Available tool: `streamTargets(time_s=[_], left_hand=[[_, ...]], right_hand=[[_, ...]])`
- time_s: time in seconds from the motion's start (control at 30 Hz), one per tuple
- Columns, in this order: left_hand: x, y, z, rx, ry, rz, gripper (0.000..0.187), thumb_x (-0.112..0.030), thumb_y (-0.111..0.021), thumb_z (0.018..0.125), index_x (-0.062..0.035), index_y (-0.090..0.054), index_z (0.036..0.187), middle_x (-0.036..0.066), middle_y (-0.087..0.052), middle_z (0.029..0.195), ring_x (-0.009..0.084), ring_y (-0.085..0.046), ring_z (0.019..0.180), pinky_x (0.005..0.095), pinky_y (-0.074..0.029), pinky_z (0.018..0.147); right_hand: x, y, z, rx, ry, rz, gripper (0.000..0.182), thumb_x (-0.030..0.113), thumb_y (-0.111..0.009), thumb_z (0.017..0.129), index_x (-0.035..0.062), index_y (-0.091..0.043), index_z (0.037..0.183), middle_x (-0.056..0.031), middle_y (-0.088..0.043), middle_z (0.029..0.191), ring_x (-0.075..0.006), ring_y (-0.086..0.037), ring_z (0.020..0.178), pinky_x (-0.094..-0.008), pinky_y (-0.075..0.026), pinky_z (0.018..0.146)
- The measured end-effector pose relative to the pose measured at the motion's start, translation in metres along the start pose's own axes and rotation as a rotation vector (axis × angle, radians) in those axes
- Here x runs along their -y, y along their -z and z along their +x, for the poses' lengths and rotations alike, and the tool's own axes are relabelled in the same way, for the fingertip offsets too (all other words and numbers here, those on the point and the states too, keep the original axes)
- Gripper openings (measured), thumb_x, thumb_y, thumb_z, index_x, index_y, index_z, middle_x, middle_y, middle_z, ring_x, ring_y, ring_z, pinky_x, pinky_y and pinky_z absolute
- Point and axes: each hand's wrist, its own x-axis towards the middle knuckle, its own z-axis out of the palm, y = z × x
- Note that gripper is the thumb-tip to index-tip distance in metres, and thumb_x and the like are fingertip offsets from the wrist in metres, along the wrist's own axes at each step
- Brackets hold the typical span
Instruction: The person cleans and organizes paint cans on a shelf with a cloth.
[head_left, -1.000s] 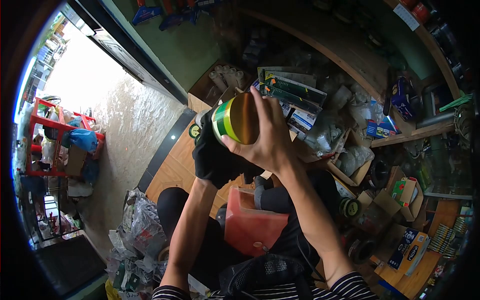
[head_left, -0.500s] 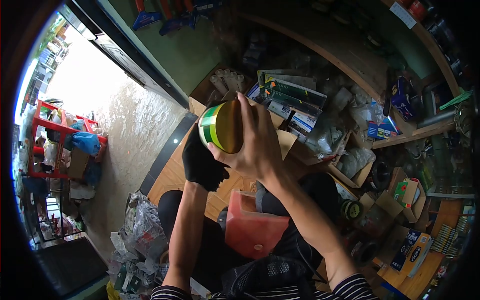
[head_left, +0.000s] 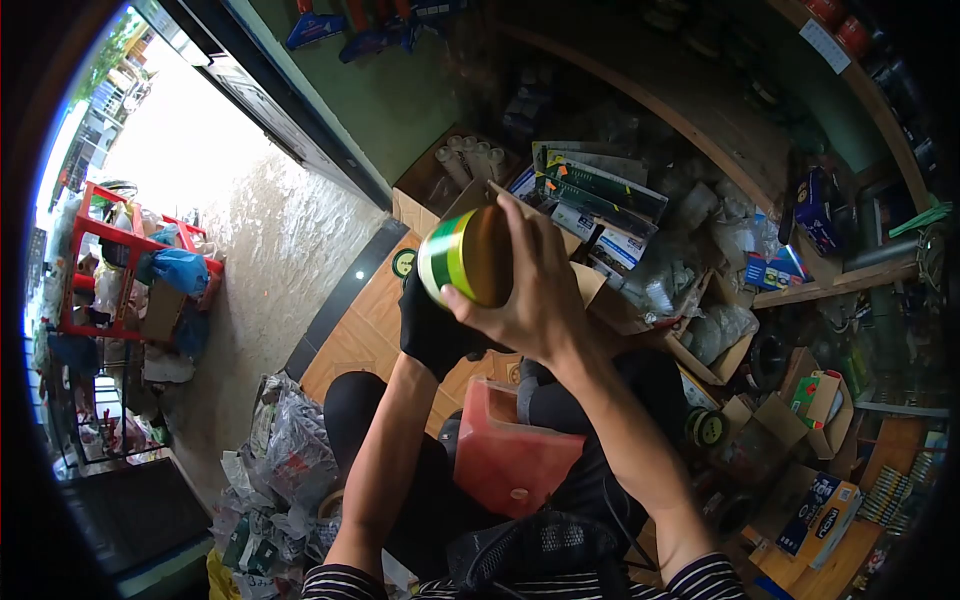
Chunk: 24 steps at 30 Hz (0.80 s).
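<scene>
A short, thick cylinder (head_left: 457, 252) with a green, yellow and white striped side and a brownish-gold flat end is held tilted in front of me. My bare right hand (head_left: 538, 290) grips it from the right, thumb low on the side and fingers over the upper edge. Under and behind it, my left hand (head_left: 435, 325) in a black glove supports the cylinder; most of its fingers are hidden. Just beyond the glove, a round dark disc with a green ring (head_left: 403, 262) lies on the wooden surface (head_left: 350, 345).
A red translucent plastic piece (head_left: 510, 450) is between my legs. Clear plastic bags (head_left: 295, 450) lie at left, near the doorway. Cardboard boxes (head_left: 820, 400) and packaged goods (head_left: 600, 190) crowd the right and far side. Outside stands a red rack (head_left: 110, 235).
The view has shifted, and both hands with the cylinder appear farther right. The green-ringed disc now shows beside the gloved hand. The grip looks much the same.
</scene>
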Motion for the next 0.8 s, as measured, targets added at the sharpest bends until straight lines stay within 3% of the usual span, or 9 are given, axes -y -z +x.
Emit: streamTargets(time_s=[0.1, 0.17, 0.33, 0.43, 0.57, 0.7, 0.73, 0.8], left_hand=[[0.009, 0.018, -0.003, -0.031, 0.048, -0.027, 0.04, -0.021, -0.049, 0.109, -0.0027, -0.054, 0.144, 0.016, -0.063, 0.14, 0.0268, -0.065, 0.122, 0.0408, -0.053, 0.108], [0.021, 0.035, -0.016, -0.053, -0.029, 0.283, 0.044, -0.027, -0.049, 0.109, -0.004, -0.052, 0.146, 0.014, -0.061, 0.143, 0.0259, -0.061, 0.128, 0.0407, -0.048, 0.112], [0.024, 0.031, -0.013, -0.127, 0.031, 0.299, 0.044, -0.027, -0.049, 0.109, -0.0041, -0.053, 0.146, 0.014, -0.061, 0.142, 0.0259, -0.061, 0.127, 0.0403, -0.048, 0.112], [0.026, 0.026, -0.004, -0.146, 0.068, 0.293, 0.044, -0.028, -0.05, 0.109, -0.0041, -0.053, 0.146, 0.014, -0.061, 0.142, 0.0259, -0.061, 0.127, 0.04, -0.048, 0.111], [0.032, 0.026, 0.008, -0.136, 0.106, 0.321, 0.044, -0.029, -0.05, 0.109, -0.0042, -0.053, 0.146, 0.014, -0.062, 0.141, 0.0259, -0.062, 0.126, 0.0397, -0.049, 0.111], [0.042, 0.02, 0.026, -0.103, 0.137, 0.384, 0.045, -0.029, -0.05, 0.109, -0.0042, -0.053, 0.146, 0.014, -0.062, 0.141, 0.0259, -0.062, 0.125, 0.0394, -0.049, 0.11], [0.046, 0.017, 0.032, -0.089, 0.154, 0.411, 0.045, -0.03, -0.05, 0.109, -0.0042, -0.053, 0.146, 0.014, -0.062, 0.141, 0.0259, -0.062, 0.125, 0.0393, -0.049, 0.11], [0.059, 0.001, 0.044, -0.045, 0.187, 0.444, 0.045, -0.03, -0.05, 0.109, -0.0042, -0.053, 0.146, 0.014, -0.062, 0.14, 0.0259, -0.063, 0.125, 0.0392, -0.05, 0.11]], right_hand=[[0.005, -0.002, -0.016, 0.095, 0.047, 0.052, 0.109, 0.057, -0.083, 0.076, -0.0055, -0.037, 0.152, -0.0241, -0.049, 0.119, -0.04, -0.055, 0.111, -0.0483, -0.051, 0.095], [0.012, -0.001, -0.017, 0.121, 0.167, 0.1, 0.108, 0.053, -0.087, 0.074, -0.0055, -0.038, 0.151, -0.023, -0.05, 0.119, -0.0394, -0.054, 0.113, -0.0479, -0.051, 0.096], [0.012, -0.006, -0.01, 0.068, 0.266, 0.177, 0.112, 0.062, -0.086, 0.073, -0.0038, -0.043, 0.152, -0.0247, -0.05, 0.141, -0.0421, -0.052, 0.13, -0.0499, -0.041, 0.112], [0.007, 0.002, -0.01, 0.022, 0.276, 0.004, 0.108, 0.066, -0.08, 0.077, -0.0022, -0.043, 0.153, -0.0251, -0.051, 0.144, -0.0426, -0.049, 0.137, -0.0511, -0.037, 0.116], [-0.001, -0.017, -0.017, 0.012, 0.324, 0.072, 0.091, 0.051, -0.075, 0.088, 0.0014, -0.041, 0.156, -0.0241, -0.045, 0.15, -0.0423, -0.046, 0.139, -0.0516, -0.037, 0.116], [0.011, -0.025, -0.019, -0.026, 0.084, -0.04, 0.089, 0.026, -0.082, 0.084, 0.0003, -0.036, 0.156, -0.0237, -0.036, 0.149, -0.0389, -0.052, 0.125, -0.0485, -0.047, 0.105], [0.004, -0.027, -0.016, -0.078, 0.063, 0.046, 0.087, 0.02, -0.083, 0.082, -0.0012, -0.038, 0.154, -0.0231, -0.04, 0.139, -0.0366, -0.053, 0.119, -0.0459, -0.05, 0.1], [0.003, -0.014, -0.013, 0.014, -0.1, 0.316, 0.072, 0.022, -0.079, 0.083, -0.0043, -0.05, 0.143, -0.0247, -0.044, 0.132, -0.0405, -0.057, 0.115, -0.0462, -0.052, 0.097]])
